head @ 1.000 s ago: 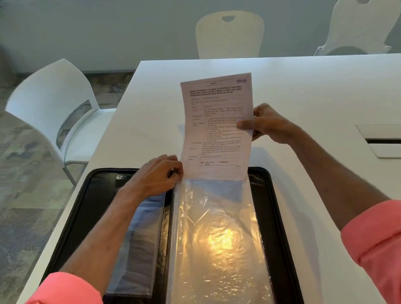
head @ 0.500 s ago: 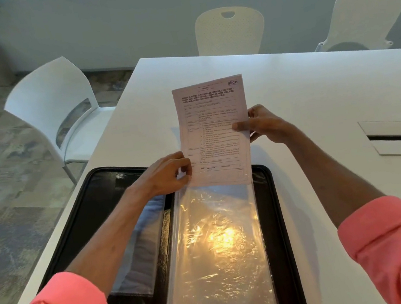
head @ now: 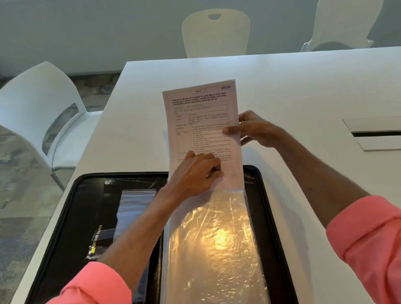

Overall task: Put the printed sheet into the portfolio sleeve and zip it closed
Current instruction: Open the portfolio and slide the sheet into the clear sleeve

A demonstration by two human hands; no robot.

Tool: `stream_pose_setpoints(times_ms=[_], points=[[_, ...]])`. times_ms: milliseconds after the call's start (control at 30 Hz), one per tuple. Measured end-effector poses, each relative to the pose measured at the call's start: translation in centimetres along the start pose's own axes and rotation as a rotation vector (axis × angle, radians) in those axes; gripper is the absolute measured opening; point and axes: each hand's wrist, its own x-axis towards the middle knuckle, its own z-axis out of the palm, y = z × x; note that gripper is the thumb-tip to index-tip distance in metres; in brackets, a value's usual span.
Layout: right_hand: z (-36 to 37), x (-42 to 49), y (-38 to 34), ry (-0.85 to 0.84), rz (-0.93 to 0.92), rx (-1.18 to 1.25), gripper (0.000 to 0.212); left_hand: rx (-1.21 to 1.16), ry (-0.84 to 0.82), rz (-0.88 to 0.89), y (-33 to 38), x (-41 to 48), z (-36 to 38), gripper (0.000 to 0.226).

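On white table (head: 315, 99), printed sheet (head: 203, 123) upright, long axis toward sleeve (head: 213, 253).

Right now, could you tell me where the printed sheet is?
In the head view, centre: the sheet stands at the sleeve's far opening, right hand on its right edge, left hand at its bottom.

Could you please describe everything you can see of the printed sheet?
The printed sheet is white paper with dense text, a table and a small "slice" logo at its top right. It stands nearly upright over the open portfolio, its bottom edge at the clear sleeve mouth. The right hand pinches its right edge; the left hand holds its lower part.
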Motion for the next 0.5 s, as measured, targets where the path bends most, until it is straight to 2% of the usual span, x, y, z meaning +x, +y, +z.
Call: stream_pose_setpoints(times_ms=[100,400,500], points=[[0.0,-0.1,0.3,-0.052,-0.01,-0.041,0.039,-0.028,0.005,-0.002,0.0,-0.4,0.1,0.018],[1.0,0.7,1.4,-0.07,-0.01,-0.065,0.034,-0.014,0.012,-0.038,0.3,-0.4,-0.2,0.017],[1.5,0.9,1.7,-0.045,-0.009,-0.027,0.036,-0.017,-0.005,-0.019,1.5,0.1,0.2,0.027]])
